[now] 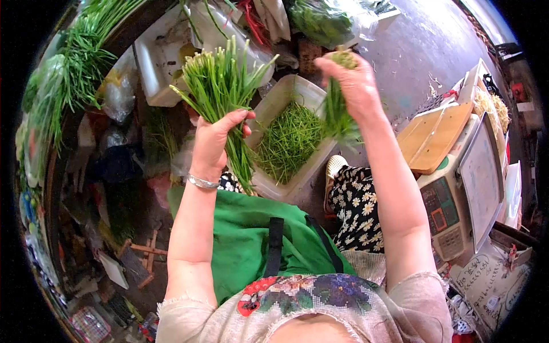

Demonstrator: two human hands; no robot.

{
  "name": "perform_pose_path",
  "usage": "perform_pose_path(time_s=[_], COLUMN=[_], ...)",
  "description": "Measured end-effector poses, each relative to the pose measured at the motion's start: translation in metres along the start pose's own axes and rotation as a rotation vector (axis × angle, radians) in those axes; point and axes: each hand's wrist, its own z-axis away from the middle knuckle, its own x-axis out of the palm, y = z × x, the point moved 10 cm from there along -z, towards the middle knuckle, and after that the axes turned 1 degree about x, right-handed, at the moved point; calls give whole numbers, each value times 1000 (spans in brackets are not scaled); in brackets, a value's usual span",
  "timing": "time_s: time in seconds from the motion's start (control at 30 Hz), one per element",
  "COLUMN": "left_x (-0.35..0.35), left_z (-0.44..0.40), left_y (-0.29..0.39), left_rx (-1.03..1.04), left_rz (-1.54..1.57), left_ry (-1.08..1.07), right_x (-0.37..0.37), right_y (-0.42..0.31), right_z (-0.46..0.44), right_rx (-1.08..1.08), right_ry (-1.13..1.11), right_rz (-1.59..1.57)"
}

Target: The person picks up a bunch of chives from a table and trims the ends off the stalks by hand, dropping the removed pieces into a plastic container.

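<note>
My left hand (220, 137) is wrapped round a thick bunch of garlic chives (220, 83), its pale cut ends fanning upward and the rest hanging below the fist. My right hand (357, 86), a little blurred, grips a smaller bunch of green stems (337, 111) with yellowish ends at the top and green ends hanging down. Between the two hands, on the floor, stands a translucent plastic bin (274, 100). Loose cut green pieces (291, 143) lie in it. The smaller bunch hangs over the bin's right side.
A green apron (246, 228) covers my lap. At the right are a weighing scale (446, 211) and a wooden board (437, 137). A white foam box (151, 68) stands at the upper left, and long greens (80, 74) lie along the left edge. Bagged greens (323, 20) sit at the top.
</note>
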Motion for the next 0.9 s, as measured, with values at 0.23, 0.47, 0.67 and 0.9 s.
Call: perform_pose_path(time_s=[0.23, 0.47, 0.67, 0.9], left_x=[19, 16, 24, 20], left_z=[9, 8, 10, 12], left_y=[-10, -5, -11, -14], left_rx=[-62, -48, -56, -88], left_rz=[-50, 19, 2, -17], left_ry=[-40, -57, -120, -76], right_x=[48, 21, 64, 45], right_y=[29, 23, 43, 37], right_z=[11, 3, 21, 9], right_rx=[219, 240, 269, 216], right_ry=[-202, -94, -315, -195], right_rz=[-348, -563, -317, -364])
